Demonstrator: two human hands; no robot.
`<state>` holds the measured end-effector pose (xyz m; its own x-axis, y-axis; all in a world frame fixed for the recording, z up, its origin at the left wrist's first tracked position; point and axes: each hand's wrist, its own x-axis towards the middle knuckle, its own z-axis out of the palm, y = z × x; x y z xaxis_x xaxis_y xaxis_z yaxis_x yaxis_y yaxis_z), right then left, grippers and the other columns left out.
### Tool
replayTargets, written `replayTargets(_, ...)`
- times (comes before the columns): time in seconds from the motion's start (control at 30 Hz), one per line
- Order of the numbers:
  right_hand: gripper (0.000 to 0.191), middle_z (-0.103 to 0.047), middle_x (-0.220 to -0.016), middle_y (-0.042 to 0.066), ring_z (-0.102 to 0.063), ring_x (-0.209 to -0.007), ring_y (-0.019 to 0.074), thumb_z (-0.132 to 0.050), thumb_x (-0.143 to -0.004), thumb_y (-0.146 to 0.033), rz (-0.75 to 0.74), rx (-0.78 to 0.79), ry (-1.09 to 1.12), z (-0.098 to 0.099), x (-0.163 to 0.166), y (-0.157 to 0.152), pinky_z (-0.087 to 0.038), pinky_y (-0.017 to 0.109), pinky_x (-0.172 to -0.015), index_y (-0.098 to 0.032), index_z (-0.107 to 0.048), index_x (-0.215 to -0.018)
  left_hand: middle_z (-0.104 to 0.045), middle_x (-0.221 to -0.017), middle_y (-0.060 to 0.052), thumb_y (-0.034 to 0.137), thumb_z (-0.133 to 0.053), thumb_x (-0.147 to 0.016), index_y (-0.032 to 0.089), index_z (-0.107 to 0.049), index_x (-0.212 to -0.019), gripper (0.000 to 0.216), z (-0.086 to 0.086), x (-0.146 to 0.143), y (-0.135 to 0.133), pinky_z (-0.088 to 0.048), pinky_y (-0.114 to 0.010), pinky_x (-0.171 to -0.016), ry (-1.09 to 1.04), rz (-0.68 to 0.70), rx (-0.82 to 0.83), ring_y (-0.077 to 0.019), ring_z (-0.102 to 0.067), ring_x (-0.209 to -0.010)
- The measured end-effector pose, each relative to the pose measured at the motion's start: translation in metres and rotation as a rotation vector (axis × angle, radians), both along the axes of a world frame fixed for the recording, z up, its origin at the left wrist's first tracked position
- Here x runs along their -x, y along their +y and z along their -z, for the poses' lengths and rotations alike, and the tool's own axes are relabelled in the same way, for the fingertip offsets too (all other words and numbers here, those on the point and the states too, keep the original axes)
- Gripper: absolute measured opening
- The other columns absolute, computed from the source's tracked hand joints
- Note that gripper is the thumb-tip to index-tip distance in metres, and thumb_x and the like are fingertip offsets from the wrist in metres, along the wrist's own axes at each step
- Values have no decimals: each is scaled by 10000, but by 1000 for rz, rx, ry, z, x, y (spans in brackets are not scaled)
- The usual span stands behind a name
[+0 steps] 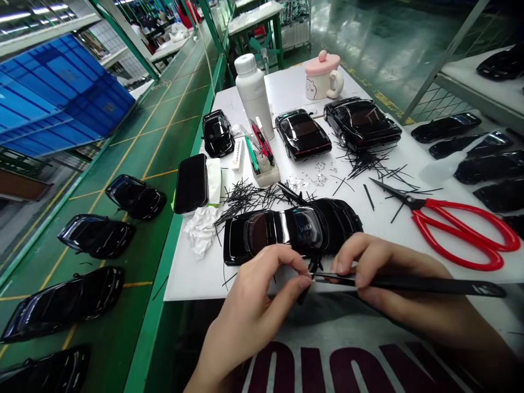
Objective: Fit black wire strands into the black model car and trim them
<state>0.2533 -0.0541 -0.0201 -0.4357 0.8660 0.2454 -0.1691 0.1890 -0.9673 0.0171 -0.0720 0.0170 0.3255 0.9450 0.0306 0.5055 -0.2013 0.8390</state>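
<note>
A glossy black model car lies along the front of the white table, its near side toward me. In a closed grip, my right hand holds black tweezers, their thin tips pointing left. My left hand pinches thumb and forefinger together right at those tips, just in front of the car. Whatever small piece sits between these fingertips is too hidden to make out. Small black parts stick out by the car's near side, partly behind my fingers. Thin black strips lie heaped behind the car.
Red-handled scissors lie to the right. Behind are two more black cars, a holder of tools, a white bottle and a lidded mug. A phone and crumpled tissue are at left.
</note>
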Motion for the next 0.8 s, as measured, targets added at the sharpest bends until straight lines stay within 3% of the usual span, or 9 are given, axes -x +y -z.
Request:
replayTargets(0.1, 104, -717, -1007, 26, -728, -929, 150, -706, -909, -173, -43, 4, -28, -3, 4, 5, -618, 201, -797, -270, -701, -942, -693, -938, -3, 194, -579, -997, 268, -602, -999, 78, 3, 13, -11, -544, -278, -876, 73, -42, 0, -193, -683, -1066)
replayTargets(0.23, 141, -746, -1009, 15, -742, -921, 141, -760, -881, -177, 110, -28, -39, 2, 10, 9, -622, 184, -789, -263, -678, -957, -677, -953, 1, 208, -549, -1018, 276, -603, -1017, 87, 10, 33, -23, -534, -234, -899, 86, -253, 0, -166, -674, -1099)
replayTargets(0.33, 155, -759, -1015, 31, -754, -906, 167, -751, -882, -143, 128, -162, -115, 10, 16, 11, -643, 239, -780, -245, -655, -949, -675, -950, 7, 234, -597, -998, 269, -617, -1008, 42, 13, 47, -26, -534, -233, -922, 77, -455, -55, -160, -682, -1056)
replayTargets(0.47, 137, -773, -1018, 50, -761, -948, 194, -663, -939, -128, 75, -404, -186, 15, 26, 15, -653, 309, -853, -235, -658, -1024, -682, -948, 11, 288, -638, -975, 263, -637, -981, 26, 13, 59, -28, -546, -232, -893, 99, -591, -113, -161, -687, -1007)
replayTargets(0.63, 169, -760, -1094, 76, -741, -1039, 205, -601, -979, -131, 58, -535, -207, 19, 32, 20, -645, 338, -909, -229, -651, -1108, -676, -994, -12, 348, -626, -981, 253, -648, -1006, 101, 18, 65, -26, -553, -263, -896, 146, -627, -97, -181, -673, -1008)
replayTargets(0.8, 181, -757, -1110, 90, -725, -1056, 188, -564, -985, -89, 52, -606, -216, 26, 36, 22, -629, 328, -929, -201, -638, -1105, -529, -1399, -74, 383, -628, -977, 305, -555, -1307, 346, 35, 59, -19, -398, -432, -1203, 187, -529, -123, -256, -495, -1392)
